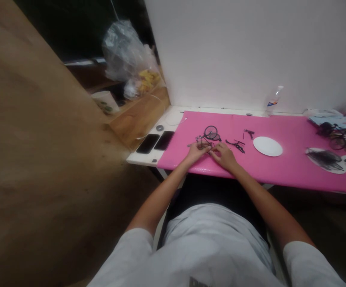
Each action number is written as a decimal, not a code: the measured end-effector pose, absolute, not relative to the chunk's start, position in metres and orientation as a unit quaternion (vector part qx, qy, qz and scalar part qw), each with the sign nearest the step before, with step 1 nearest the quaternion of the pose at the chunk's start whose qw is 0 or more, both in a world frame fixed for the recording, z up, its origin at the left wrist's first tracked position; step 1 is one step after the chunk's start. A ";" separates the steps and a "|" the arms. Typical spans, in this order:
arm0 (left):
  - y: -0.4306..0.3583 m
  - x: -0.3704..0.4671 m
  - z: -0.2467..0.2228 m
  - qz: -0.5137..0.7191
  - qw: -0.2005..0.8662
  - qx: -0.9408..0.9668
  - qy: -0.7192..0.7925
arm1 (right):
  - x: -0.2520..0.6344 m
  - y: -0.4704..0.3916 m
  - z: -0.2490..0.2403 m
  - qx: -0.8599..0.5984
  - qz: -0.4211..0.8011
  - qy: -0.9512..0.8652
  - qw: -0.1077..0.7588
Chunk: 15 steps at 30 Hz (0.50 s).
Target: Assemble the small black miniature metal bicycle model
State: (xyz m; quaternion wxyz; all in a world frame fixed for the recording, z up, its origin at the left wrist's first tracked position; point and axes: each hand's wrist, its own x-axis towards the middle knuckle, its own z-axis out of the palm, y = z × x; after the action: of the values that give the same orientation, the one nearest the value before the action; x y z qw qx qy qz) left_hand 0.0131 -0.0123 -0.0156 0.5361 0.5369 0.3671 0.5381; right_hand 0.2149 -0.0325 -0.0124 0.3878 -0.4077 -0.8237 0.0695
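A small dark model bicycle (203, 140) is at the near side of the pink mat, partly hidden by my fingers. My left hand (197, 152) is closed on its frame from the left. From the right, my right hand (224, 155) reaches in with thumb and fingers pinched together. Its fingertips meet the left ones at the bicycle; whatever lies between them is too small to make out. A spoked black wheel (210, 132) shows just beyond the hands. Thin black loose parts (236, 146) lie right of my right hand, and another black piece (249, 133) is farther back.
A white plate (267, 146) lies on the pink mat (286, 169). Plates with black parts (327, 160) and another dark model bicycle (337, 139) are at the right. Two phones (164, 140) lie on the left. A clear bottle (273, 101) stands by the wall.
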 end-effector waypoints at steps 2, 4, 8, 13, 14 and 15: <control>-0.014 0.013 -0.013 0.535 0.533 0.539 0.373 | 0.215 -0.032 -0.013 -0.410 0.064 -0.823 0.388; -0.016 0.013 -0.011 0.534 0.530 0.541 0.376 | 0.215 -0.032 -0.014 -0.411 0.060 -0.823 0.389; -0.019 0.012 -0.009 0.535 0.525 0.549 0.370 | 0.214 -0.032 -0.017 -0.421 0.054 -0.819 0.387; -0.018 0.012 -0.011 0.534 0.512 0.562 0.370 | 0.213 -0.032 -0.012 -0.426 0.074 -0.812 0.393; -0.017 0.012 -0.012 0.534 0.511 0.563 0.370 | 0.213 -0.032 -0.009 -0.426 0.088 -0.807 0.400; -0.016 0.012 -0.013 0.533 0.511 0.564 0.369 | 0.214 -0.031 -0.005 -0.429 0.104 -0.800 0.407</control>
State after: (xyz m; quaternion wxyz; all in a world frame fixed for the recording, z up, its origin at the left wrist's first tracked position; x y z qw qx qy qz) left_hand 0.0124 -0.0162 -0.0131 0.5110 0.5645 0.3687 0.5332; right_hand 0.2143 -0.0310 -0.0049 0.4074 -0.4285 -0.7997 0.1044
